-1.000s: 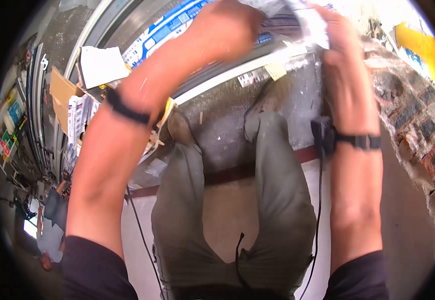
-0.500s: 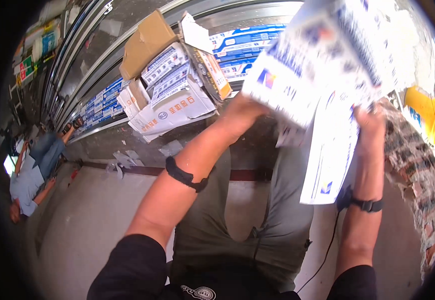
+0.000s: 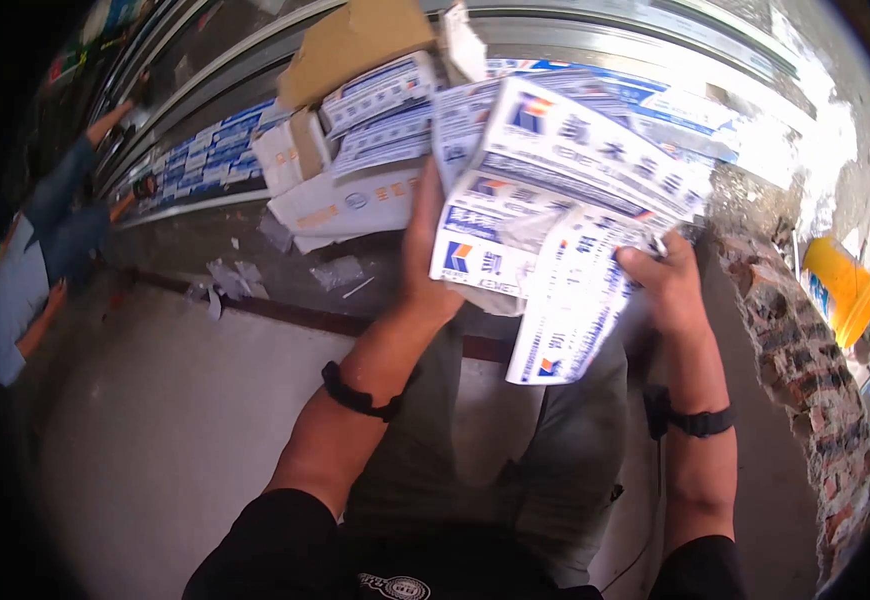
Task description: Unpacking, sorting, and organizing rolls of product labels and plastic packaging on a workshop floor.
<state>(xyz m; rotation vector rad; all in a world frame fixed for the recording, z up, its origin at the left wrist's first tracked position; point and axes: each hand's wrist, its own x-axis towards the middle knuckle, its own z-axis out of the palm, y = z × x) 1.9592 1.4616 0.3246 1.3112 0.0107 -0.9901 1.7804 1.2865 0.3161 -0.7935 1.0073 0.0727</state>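
In front of me I hold a fanned bundle of white printed sheets [image 3: 595, 150] with blue and orange marks. My left hand [image 3: 427, 255] is closed on the bundle's left edge, its fingers mostly hidden behind the paper. My right hand [image 3: 667, 280] pinches the right side, thumb on top of a loose printed strip [image 3: 570, 310] that hangs down over my knees. Just beyond my left hand stands an opened cardboard box [image 3: 355, 205], flaps up, with more blue-and-white printed pieces [image 3: 380, 95] in it. The bundle covers part of the box's right side.
Long metal profiles [image 3: 245, 55] run behind the box, with blue-and-white packages [image 3: 205, 155] stacked along them. Plastic scraps [image 3: 235, 280] lie on the ledge. A broken brick edge [image 3: 800, 370] and a yellow bucket [image 3: 840, 290] are at right. Another person [image 3: 30, 270] works at far left.
The bundle has come down and to the left, and its sheets now spread flatter toward me. Both hands moved left with it. My view has shifted, and the box is partly covered now.
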